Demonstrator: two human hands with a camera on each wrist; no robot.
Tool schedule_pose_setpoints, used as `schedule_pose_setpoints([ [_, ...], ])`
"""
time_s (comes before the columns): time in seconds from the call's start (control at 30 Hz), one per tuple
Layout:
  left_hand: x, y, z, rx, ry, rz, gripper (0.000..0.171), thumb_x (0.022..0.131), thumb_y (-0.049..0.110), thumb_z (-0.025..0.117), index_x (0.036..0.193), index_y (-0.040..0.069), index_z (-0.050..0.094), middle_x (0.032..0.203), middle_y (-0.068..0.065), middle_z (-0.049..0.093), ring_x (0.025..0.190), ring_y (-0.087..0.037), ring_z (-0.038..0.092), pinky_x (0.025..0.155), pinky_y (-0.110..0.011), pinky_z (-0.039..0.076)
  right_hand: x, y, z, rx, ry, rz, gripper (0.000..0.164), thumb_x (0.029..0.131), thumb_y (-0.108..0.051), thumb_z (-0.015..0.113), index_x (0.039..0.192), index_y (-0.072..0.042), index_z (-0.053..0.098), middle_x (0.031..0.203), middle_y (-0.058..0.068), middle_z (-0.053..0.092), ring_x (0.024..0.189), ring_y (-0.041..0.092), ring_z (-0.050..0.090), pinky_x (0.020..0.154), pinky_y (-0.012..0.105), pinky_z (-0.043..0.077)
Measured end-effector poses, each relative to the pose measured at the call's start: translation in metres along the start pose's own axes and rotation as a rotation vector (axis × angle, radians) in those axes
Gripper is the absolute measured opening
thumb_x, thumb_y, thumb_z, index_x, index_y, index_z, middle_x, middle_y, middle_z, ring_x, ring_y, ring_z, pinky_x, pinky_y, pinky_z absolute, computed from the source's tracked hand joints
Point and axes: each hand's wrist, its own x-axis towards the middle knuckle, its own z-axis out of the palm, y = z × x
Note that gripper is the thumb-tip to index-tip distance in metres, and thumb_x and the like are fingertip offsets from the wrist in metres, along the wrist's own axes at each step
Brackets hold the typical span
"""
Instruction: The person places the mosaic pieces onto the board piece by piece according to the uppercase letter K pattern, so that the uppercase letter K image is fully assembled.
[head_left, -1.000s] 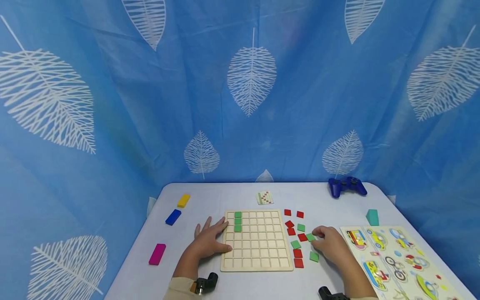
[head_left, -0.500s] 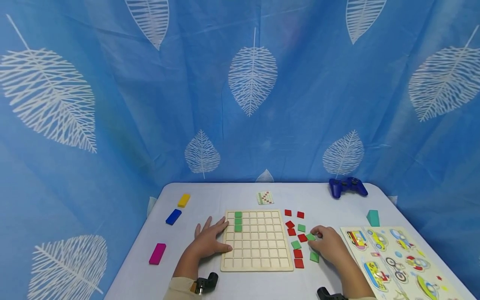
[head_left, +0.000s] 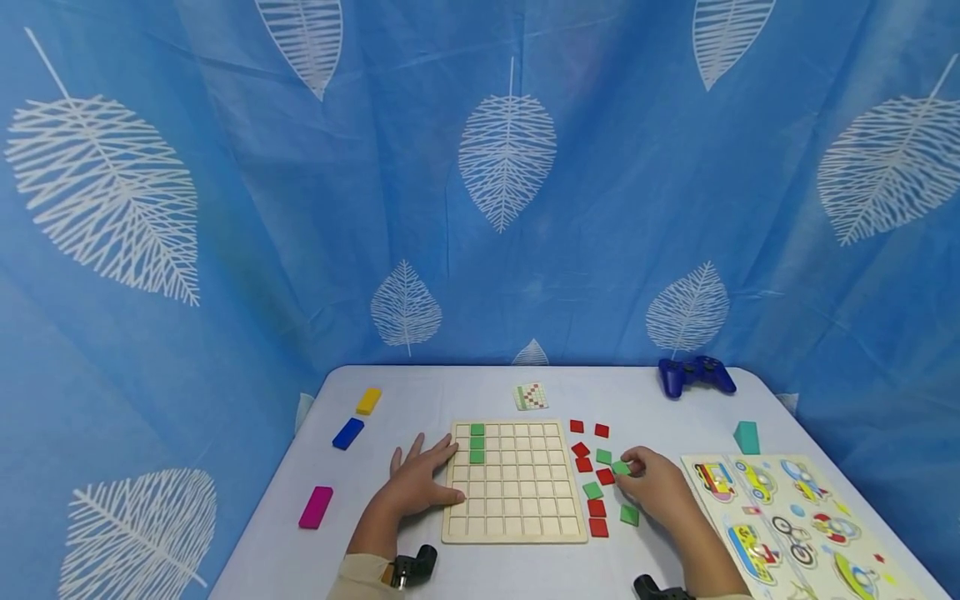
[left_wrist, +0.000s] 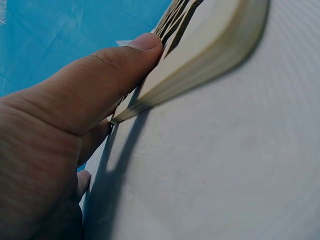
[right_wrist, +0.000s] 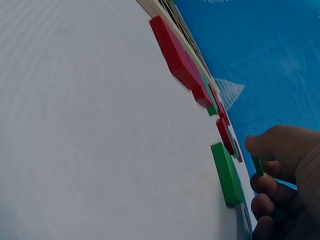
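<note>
A wooden grid board lies on the table with three green tiles in a column near its upper left. My left hand rests at the board's left edge, fingers spread; in the left wrist view the thumb lies on the rim. To the right of the board, my right hand pinches a green tile between thumb and fingers, just above the table. Red tiles and other green tiles lie loose between the board and that hand.
A small pattern card lies behind the board. Yellow, blue and magenta blocks lie at the left. On the right are a blue game controller, a teal block and a picture puzzle board.
My right hand has taken the green tile in a pinch and raised it slightly from beside a red tile. The left hand stays at the board's edge.
</note>
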Motion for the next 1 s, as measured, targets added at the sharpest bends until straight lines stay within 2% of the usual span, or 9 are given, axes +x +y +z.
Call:
schedule_pose_setpoints([
  [0.27, 0.000, 0.000, 0.000, 0.003, 0.003, -0.001, 0.096, 0.075, 0.054, 0.091, 0.157, 0.021, 0.052, 0.170, 0.001, 0.036, 0.162, -0.043, 0.007, 0.123, -0.072, -0.007, -0.006, -0.031, 0.015, 0.046, 0.004, -0.050, 0.038, 0.089, -0.023, 0.083, 0.123, -0.009, 0.070, 0.106, 0.005, 0.066, 0.091, 0.021, 0.058, 0.072, 0.031, 0.054],
  [0.4, 0.000, 0.001, 0.000, 0.002, 0.002, -0.006, 0.096, 0.075, 0.054, 0.091, 0.156, 0.021, 0.052, 0.170, 0.001, 0.036, 0.162, -0.043, 0.007, 0.123, -0.072, -0.007, -0.009, -0.051, 0.027, 0.071, 0.001, -0.093, 0.035, 0.089, -0.020, 0.083, 0.121, -0.011, 0.071, 0.103, 0.003, 0.065, 0.090, 0.020, 0.058, 0.073, 0.030, 0.055],
  [0.53, 0.000, 0.000, 0.000, 0.001, 0.006, -0.004, 0.096, 0.074, 0.054, 0.091, 0.156, 0.021, 0.052, 0.170, 0.001, 0.036, 0.162, -0.043, 0.008, 0.123, -0.072, -0.006, -0.012, -0.068, 0.040, 0.092, 0.000, -0.144, 0.033, 0.089, -0.017, 0.082, 0.120, -0.012, 0.073, 0.098, 0.001, 0.063, 0.087, 0.019, 0.055, 0.072, 0.031, 0.051],
  [0.7, -0.001, 0.000, 0.000, 0.007, 0.010, 0.002, 0.096, 0.075, 0.054, 0.090, 0.157, 0.022, 0.051, 0.170, 0.001, 0.036, 0.162, -0.044, 0.009, 0.123, -0.072, -0.005, -0.015, -0.086, 0.057, 0.108, 0.001, -0.224, 0.030, 0.087, -0.013, 0.079, 0.117, -0.014, 0.074, 0.101, -0.001, 0.064, 0.085, 0.015, 0.056, 0.071, 0.030, 0.050],
  [1.0, 0.001, -0.001, 0.002, -0.001, 0.011, -0.008, 0.096, 0.074, 0.053, 0.091, 0.157, 0.022, 0.052, 0.170, 0.000, 0.036, 0.162, -0.043, 0.008, 0.124, -0.071, -0.008, -0.018, -0.112, 0.085, 0.142, -0.066, -0.319, 0.031, 0.089, -0.013, 0.077, 0.119, -0.017, 0.074, 0.106, -0.004, 0.065, 0.088, 0.014, 0.058, 0.075, 0.028, 0.054],
])
